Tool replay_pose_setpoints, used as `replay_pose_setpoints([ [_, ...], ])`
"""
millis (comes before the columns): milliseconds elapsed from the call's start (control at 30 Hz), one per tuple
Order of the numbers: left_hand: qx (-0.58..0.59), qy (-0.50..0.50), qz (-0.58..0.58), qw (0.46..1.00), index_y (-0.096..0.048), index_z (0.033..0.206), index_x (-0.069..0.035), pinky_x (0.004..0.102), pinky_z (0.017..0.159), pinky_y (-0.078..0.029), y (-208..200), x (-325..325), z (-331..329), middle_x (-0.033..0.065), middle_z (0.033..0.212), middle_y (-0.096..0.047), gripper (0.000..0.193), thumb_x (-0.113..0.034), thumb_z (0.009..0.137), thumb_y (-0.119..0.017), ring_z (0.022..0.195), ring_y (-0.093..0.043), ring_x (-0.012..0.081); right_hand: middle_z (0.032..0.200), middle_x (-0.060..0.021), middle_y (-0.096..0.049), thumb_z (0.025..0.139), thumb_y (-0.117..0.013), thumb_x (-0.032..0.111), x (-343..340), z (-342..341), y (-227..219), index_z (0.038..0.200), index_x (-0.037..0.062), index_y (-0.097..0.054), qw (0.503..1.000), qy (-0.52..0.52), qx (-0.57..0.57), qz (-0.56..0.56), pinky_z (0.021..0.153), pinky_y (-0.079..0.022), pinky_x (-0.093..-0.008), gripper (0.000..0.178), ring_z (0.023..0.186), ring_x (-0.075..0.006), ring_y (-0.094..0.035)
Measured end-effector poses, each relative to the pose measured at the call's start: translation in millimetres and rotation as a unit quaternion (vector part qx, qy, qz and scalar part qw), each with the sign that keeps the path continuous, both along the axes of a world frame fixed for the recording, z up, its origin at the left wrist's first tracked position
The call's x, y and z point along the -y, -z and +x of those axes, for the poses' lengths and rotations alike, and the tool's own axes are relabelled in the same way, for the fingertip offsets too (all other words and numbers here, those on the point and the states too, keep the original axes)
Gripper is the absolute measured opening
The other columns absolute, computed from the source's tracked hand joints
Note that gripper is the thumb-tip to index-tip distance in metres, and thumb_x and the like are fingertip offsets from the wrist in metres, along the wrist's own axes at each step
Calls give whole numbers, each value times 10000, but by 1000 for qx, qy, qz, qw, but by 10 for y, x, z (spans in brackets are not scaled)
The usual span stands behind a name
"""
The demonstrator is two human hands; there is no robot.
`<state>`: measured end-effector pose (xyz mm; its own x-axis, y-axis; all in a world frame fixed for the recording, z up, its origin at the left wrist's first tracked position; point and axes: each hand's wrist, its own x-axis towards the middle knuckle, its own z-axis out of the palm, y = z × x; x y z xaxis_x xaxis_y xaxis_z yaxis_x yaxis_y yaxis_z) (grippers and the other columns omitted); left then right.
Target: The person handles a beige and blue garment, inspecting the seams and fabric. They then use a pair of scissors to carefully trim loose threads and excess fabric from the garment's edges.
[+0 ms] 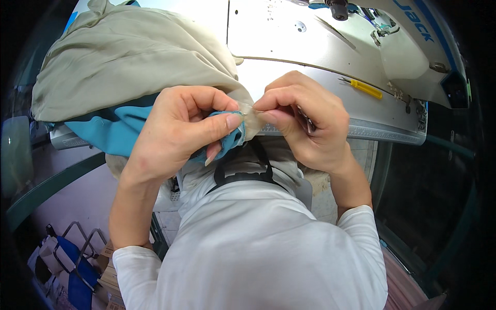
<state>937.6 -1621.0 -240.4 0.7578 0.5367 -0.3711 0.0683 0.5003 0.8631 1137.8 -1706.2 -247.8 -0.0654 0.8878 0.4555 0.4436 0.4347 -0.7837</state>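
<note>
A large piece of beige fabric (134,57) lies bunched over the left of the sewing table, with teal fabric (106,129) under its near edge. My left hand (181,121) pinches a folded teal and beige edge between thumb and fingers. Close beside it, my right hand (312,121) is closed in a pinch at the beige fabric's pale edge; whether a loose thread is also in that pinch is too small to tell. Something dark and shiny shows inside the right palm, mostly hidden by the fingers.
A yellow-handled seam ripper (366,89) lies on the white sewing table (320,80), right of my hands. The sewing machine (413,46) stands at the far right. A measuring scale (380,133) runs along the table's front edge. A blue chair (75,268) and cardboard boxes (110,279) are lower left.
</note>
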Motion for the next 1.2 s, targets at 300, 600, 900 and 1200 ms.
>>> replay_pose_setpoints([
  [300, -17, 15, 42, 999, -655, 907, 31, 171, 454, -416, -27, 6, 7, 12, 768, -611, 115, -82, 892, -668, 572, -520, 35, 813, -80, -623, 789, -678, -65, -42, -34, 45, 878, -16, -652, 1000, -15, 12, 11, 538, -397, -233, 105, 658, -128, -544],
  [600, -21, 16, 48, 998, -657, 915, 25, 175, 456, -420, -28, 14, 15, 7, 751, -610, 117, -85, 882, -682, 572, -522, 35, 792, -100, -612, 800, -683, -32, -32, -37, 39, 862, -2, -632, 1000, -6, 15, -11, 540, -472, -292, 86, 638, -212, -597],
  [900, -14, 9, 35, 999, -654, 929, 30, 184, 461, -437, 17, 10, 17, 19, 763, -619, 107, -59, 875, -681, 587, -534, 47, 778, -82, -610, 778, -663, -77, 12, -7, 48, 833, -14, -635, 996, 9, -51, -69, 538, -449, -255, 88, 630, -156, -568],
  [1200, -24, 17, 43, 999, -664, 945, 37, 182, 462, -438, -9, 11, 26, 17, 772, -622, 119, -62, 880, -677, 592, -531, 40, 831, -65, -630, 790, -675, -84, -3, -21, 81, 872, -16, -650, 1000, -11, -5, -20, 533, -390, -212, 110, 645, -94, -536],
])
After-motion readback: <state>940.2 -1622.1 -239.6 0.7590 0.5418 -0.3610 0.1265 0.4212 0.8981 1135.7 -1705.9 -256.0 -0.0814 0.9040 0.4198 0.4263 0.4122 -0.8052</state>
